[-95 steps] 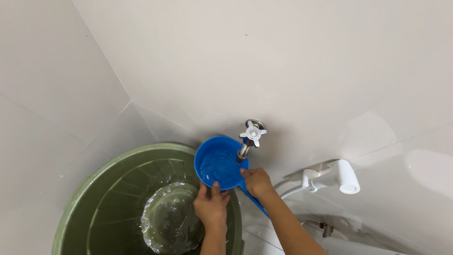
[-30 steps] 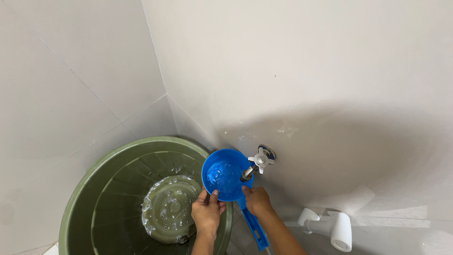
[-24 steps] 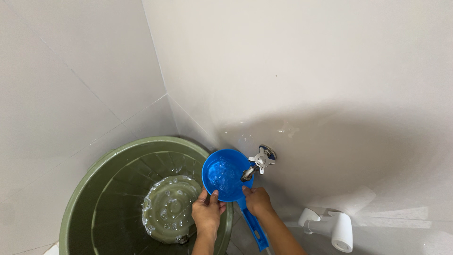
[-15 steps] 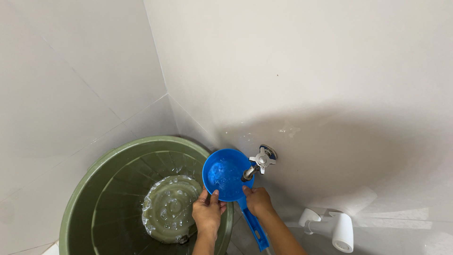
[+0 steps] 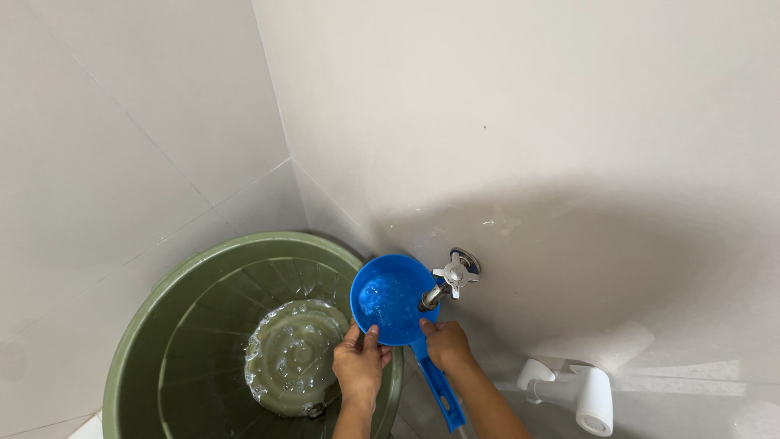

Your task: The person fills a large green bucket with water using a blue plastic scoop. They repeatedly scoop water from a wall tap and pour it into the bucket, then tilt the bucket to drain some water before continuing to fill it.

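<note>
1. Two bare hands held one blue dipper [image 5: 392,299] under the metal tap [image 5: 448,281], above the right edge of the green tub [image 5: 175,325].
2. The left hand [image 5: 361,366] came up from the bottom of the view with the forearm nearly vertical. Its fingers were curled around the near rim of the dipper bowl, with the thumb [image 5: 371,335] laid over the rim on the inner side, so the hand was closed on the dipper.
3. The right hand [image 5: 446,344] reached in from the lower right, the forearm slanted toward the wall. It was closed at the place where the bowl joins the long blue handle [image 5: 439,392]; the thumb pressed on the rim beside the tap spout, and the other fingers were under the bowl, hidden from view.
4. Both wrists were nearly straight, and the two hands were near each other but apart, on the near side of the bowl.
5. The dipper bowl was open upward with water inside it. The spout of the tap reached over its right rim. The handle pointed down and to the right, between the tub and the wall.
6. The tub stood in the corner of the white tiled walls [image 5: 528,122] and had some bubbling water on its bottom.
7. A white spray head [image 5: 587,398] was mounted low on the wall, well to the right of the hands.
</note>
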